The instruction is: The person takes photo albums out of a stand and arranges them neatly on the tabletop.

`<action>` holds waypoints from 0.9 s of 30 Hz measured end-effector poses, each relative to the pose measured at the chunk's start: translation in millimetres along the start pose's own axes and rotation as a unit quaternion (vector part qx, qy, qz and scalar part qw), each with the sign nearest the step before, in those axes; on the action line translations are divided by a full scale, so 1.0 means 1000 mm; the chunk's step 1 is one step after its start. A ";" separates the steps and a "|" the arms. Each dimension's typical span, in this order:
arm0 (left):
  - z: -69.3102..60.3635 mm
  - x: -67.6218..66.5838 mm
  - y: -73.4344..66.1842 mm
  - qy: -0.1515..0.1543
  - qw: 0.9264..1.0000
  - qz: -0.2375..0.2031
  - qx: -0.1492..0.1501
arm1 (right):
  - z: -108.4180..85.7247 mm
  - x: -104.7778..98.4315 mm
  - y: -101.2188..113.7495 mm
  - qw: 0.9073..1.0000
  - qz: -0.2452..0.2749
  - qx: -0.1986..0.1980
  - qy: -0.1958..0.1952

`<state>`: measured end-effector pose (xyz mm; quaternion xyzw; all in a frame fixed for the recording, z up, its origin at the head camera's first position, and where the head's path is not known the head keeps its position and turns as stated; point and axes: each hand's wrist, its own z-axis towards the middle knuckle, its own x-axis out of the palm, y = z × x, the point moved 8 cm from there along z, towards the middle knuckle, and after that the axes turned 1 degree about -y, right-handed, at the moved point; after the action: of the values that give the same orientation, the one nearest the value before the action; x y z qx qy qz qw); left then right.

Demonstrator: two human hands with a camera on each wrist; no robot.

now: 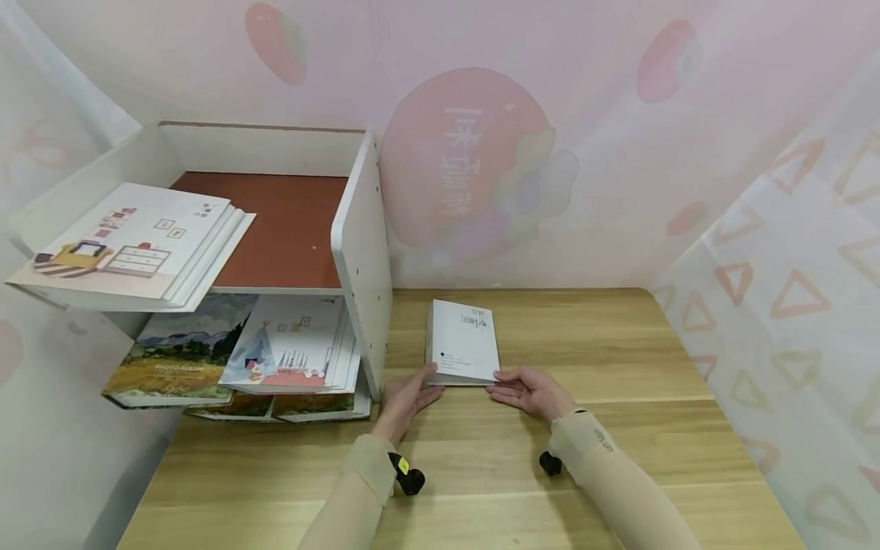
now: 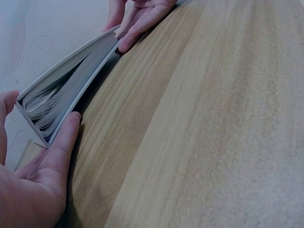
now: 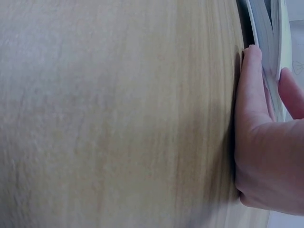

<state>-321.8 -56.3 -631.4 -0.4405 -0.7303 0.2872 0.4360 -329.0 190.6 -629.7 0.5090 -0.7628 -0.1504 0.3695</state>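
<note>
A thick white photo album [image 1: 464, 340] with small dark lettering on its cover lies at the middle of the wooden table. My left hand [image 1: 407, 397] grips its near left corner, thumb on the cover and fingers under the lower edge. At the near right corner, my right hand [image 1: 531, 391] pinches it the same way. In the left wrist view the album's page edges [image 2: 52, 99] show between its covers, and its near edge is lifted slightly off the wood. The right wrist view has the right hand [image 3: 266, 142] low against the tabletop, fingers beneath the album [image 3: 268, 42].
Left of the album stands a white shelf unit [image 1: 362, 229] with a brown upper board [image 1: 296, 229]. A white illustrated album [image 1: 137, 244] juts from the upper level. Below are a landscape-covered album [image 1: 182, 367], another illustrated album [image 1: 289, 344] and more albums underneath. Printed curtains surround the table [image 1: 584, 344].
</note>
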 end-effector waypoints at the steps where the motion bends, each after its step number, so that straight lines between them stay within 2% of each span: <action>1: 0.000 0.000 0.000 0.000 1.000 -0.001 0.000 | 0.000 0.000 0.000 1.000 -0.001 -0.001 0.000; 6: -0.001 0.000 0.001 -0.004 1.000 -0.001 -0.001 | -0.002 0.002 0.001 1.000 -0.019 -0.002 -0.002; 12: -0.007 0.003 -0.003 -0.005 1.000 -0.005 0.003 | -0.005 0.002 0.001 1.000 -0.009 -0.014 -0.016; 14: -0.011 0.004 -0.007 -0.016 1.000 0.014 0.012 | -0.006 0.003 0.003 0.999 -0.019 -0.026 -0.023; 16: -0.017 0.004 -0.013 -0.043 0.997 0.054 0.028 | -0.008 0.005 0.004 0.998 -0.035 -0.041 -0.028; 18: -0.023 0.002 -0.020 -0.080 0.989 0.113 0.052 | -0.010 0.007 0.006 0.996 -0.056 -0.056 -0.033; 21: -0.030 0.001 -0.032 -0.121 0.969 0.193 0.099 | -0.014 0.010 0.012 0.988 -0.112 -0.091 -0.048; 24: -0.036 0.004 -0.040 -0.127 0.951 0.244 0.142 | -0.017 0.009 0.019 0.976 -0.166 -0.118 -0.073; 27: -0.040 0.006 -0.045 -0.120 0.945 0.260 0.160 | -0.018 0.010 0.023 0.970 -0.188 -0.127 -0.083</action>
<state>-305.6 -70.1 -574.5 -0.5017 -0.5820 0.5540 0.3205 -334.0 194.2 -599.3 0.5778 -0.6560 -0.3543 0.3320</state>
